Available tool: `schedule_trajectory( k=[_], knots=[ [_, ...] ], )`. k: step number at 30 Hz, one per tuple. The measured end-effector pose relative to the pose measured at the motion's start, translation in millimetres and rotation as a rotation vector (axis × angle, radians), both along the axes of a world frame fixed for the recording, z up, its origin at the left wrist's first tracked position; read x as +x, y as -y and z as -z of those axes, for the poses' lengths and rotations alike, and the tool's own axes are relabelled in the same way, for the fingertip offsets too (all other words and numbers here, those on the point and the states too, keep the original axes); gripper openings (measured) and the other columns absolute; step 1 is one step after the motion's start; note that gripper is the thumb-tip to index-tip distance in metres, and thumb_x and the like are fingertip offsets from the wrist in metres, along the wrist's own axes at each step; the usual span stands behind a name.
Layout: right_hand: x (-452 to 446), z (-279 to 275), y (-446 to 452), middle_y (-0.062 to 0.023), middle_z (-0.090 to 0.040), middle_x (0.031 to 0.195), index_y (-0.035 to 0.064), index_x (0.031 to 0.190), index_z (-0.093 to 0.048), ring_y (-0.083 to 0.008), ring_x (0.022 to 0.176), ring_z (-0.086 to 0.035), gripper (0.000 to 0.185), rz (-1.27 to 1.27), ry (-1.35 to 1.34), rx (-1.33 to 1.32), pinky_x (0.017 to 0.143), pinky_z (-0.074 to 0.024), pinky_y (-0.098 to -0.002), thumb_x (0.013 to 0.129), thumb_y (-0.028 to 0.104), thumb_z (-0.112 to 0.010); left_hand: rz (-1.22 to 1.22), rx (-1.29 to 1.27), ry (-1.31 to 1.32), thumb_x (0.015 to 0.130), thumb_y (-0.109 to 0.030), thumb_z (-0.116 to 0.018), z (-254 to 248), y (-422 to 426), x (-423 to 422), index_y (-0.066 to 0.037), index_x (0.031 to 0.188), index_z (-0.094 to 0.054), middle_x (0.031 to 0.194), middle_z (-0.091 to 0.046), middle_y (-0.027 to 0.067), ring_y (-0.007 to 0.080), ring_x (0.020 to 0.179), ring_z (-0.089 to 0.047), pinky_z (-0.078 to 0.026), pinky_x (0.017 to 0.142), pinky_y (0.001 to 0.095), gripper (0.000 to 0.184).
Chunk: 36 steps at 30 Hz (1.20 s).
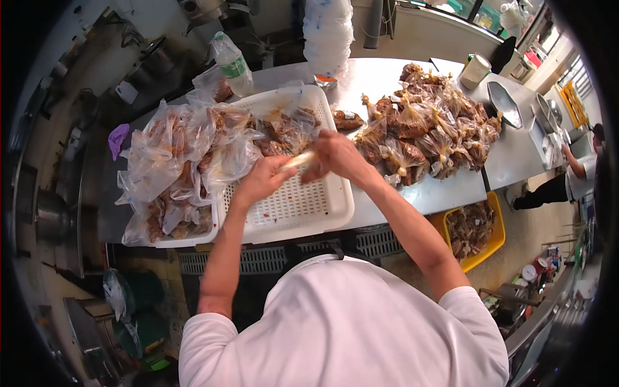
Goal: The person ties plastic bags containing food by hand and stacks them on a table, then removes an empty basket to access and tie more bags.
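Observation:
Over the white perforated basket point(335, 209), my left hand point(265, 180) has its fingers closed on one end of a pale twisted plastic bag point(298, 161). My right hand point(335, 155), smeared by motion, is closed at the bag's other end, with a brownish part of the bag hanging below it. Bagged brown food point(290, 129) lies in the back of the basket. Left of it, open clear bags of brown food point(187, 148) are heaped over a white tray point(187, 242). A large pile of knotted bags point(432, 122) rests on the steel table point(412, 205) to the right.
A plastic bottle point(233, 64) and a stack of clear containers point(327, 39) stand at the back. A metal scoop point(504, 104) and a white jar point(476, 71) are at the back right. Below the table is a yellow crate point(493, 242). Another person point(577, 174) stands far right.

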State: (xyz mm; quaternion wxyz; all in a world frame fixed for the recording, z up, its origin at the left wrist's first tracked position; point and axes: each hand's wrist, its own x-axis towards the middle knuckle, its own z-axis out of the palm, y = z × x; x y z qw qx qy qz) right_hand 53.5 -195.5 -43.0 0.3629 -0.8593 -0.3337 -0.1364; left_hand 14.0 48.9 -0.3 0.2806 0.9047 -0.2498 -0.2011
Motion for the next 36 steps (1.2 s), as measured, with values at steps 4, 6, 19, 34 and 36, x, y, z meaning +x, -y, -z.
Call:
schedule_trajectory(
  k=[4,6,19,34,36],
  knots=[
    [-2.7,-27.9,-33.4,-0.0034,-0.066,0.086,-0.0004,0.087,-0.067,-0.0161,0.076,-0.062,0.006,-0.079,-0.507,0.725,0.07,-0.0509,-0.0341,0.087,0.005,-0.071,-0.094,-1.225,-0.475,0.1,-0.047,-0.057,7.1,66.2,-47.5,0.003,0.121,-0.059,0.09,-0.061,0.0008,0.0152,0.08,-0.061,-0.053,0.075,0.0334,0.054],
    [-9.4,-40.9,-39.5,-0.0003,-0.066,0.089,-0.0011,0.089,-0.066,-0.0103,0.079,-0.059,0.013,-0.328,-0.715,0.929,0.075,-0.0504,-0.0294,0.091,0.01,-0.071,0.056,-1.294,-0.656,0.104,-0.04,-0.053,53.1,65.4,-30.2,0.0,0.12,-0.06,0.087,-0.059,0.0013,0.0149,0.082,-0.06,-0.053,0.083,0.0334,0.043],
    [-37.6,-17.6,-50.9,-0.0145,-0.071,0.093,-0.0002,0.112,-0.065,-0.0224,0.083,-0.067,0.019,0.311,-0.485,0.636,0.076,-0.0524,-0.0351,0.096,0.009,-0.058,-0.363,-0.466,0.618,0.072,-0.01,-0.076,4.8,56.0,-13.1,-0.012,0.135,-0.057,0.083,-0.066,0.0052,0.0234,0.088,-0.066,-0.041,0.097,0.041,0.067],
    [-37.0,-6.8,29.6,0.0018,-0.056,0.086,-0.0017,0.096,-0.07,-0.0089,0.081,-0.054,0.012,-0.095,-0.654,0.776,0.073,-0.0445,-0.0233,0.092,0.01,-0.072,-0.27,-0.704,0.545,0.073,-0.001,-0.073,34.2,99.8,23.3,-0.002,0.094,-0.063,0.082,-0.066,0.0101,0.0274,0.081,-0.067,-0.052,0.076,0.0381,0.024],
    [-47.2,-4.9,33.1,0.0017,-0.057,0.087,-0.0015,0.091,-0.07,-0.0085,0.074,-0.054,0.011,0.27,-0.681,0.881,0.069,-0.0443,-0.0224,0.09,0.009,-0.073,-0.218,-0.645,0.665,0.075,-0.004,-0.074,18.7,107.7,15.8,-0.001,0.092,-0.063,0.083,-0.064,0.0112,0.0285,0.078,-0.067,-0.052,0.072,0.0376,0.021]
  ],
)
